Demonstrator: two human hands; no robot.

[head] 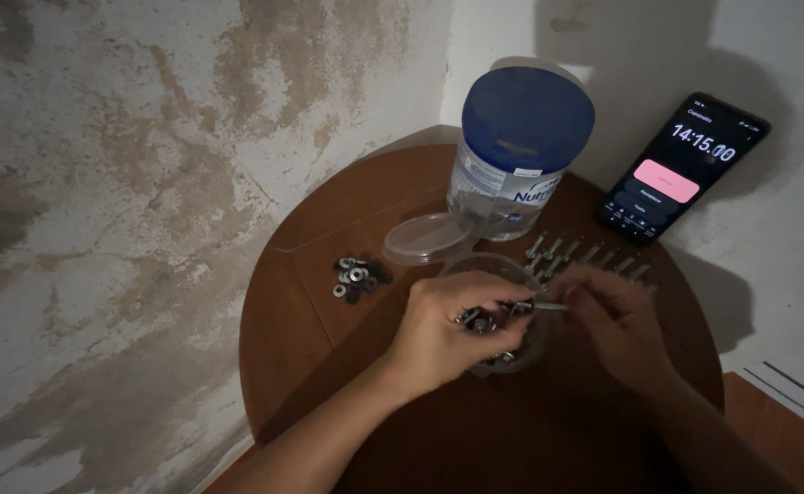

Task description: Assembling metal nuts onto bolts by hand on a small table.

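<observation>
Because it sits tight in a corner of stained plaster walls, the round brown counter [310, 302] keeps every part close to the person working over it. At its far side stands 1 clear plastic jar with a blue lid [519, 151], upright and out of the way. A dark phone [685, 167] leans against the right wall with its lit screen facing the person, so it can be read at a glance. Just near of the jar lies a clear plastic lid [427, 238], flat on the counter, and touching it is the shallow clear tub [498, 268] under both hands. A row of bolts [585, 253] lies to the right of the tub, set side by side, probably to keep them from rolling. A small heap of washers [358, 275] rests to the left, well apart from the bolts. The left hand [447, 334] hovers over the tub, its fingers curled shut around a cluster of small metal parts [486, 319]. The right hand [614, 322] pinches 1 slim bolt [548, 306] between fingertips, held level with its end meeting the cluster.
</observation>
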